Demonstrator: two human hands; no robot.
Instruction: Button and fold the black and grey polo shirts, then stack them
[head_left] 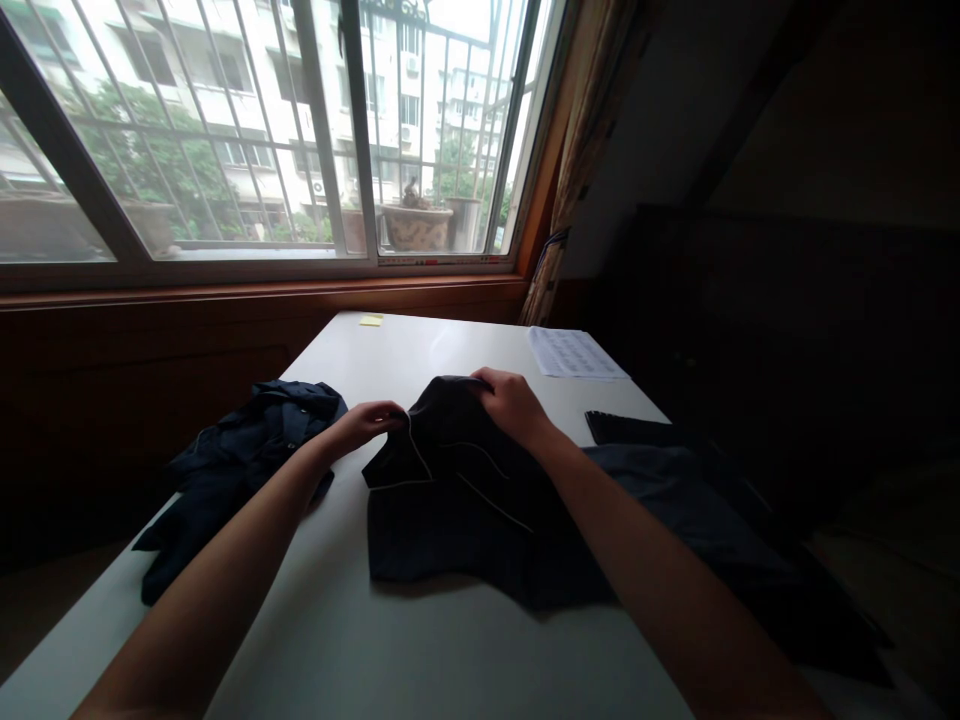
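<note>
A dark garment with thin white piping lies in the middle of the white table, its far part lifted and bunched up. My left hand pinches its left edge beside the piping. At the raised top, my right hand grips the cloth with fingers closed, the fingertips partly hidden in the fabric. The near part of the garment rests flat on the tabletop. Its exact kind I cannot tell in the dim light.
On the white table, a crumpled dark blue garment lies left. Dark folded clothes and a black item lie right. Printed papers and a yellow note lie toward the back. A barred window stands beyond.
</note>
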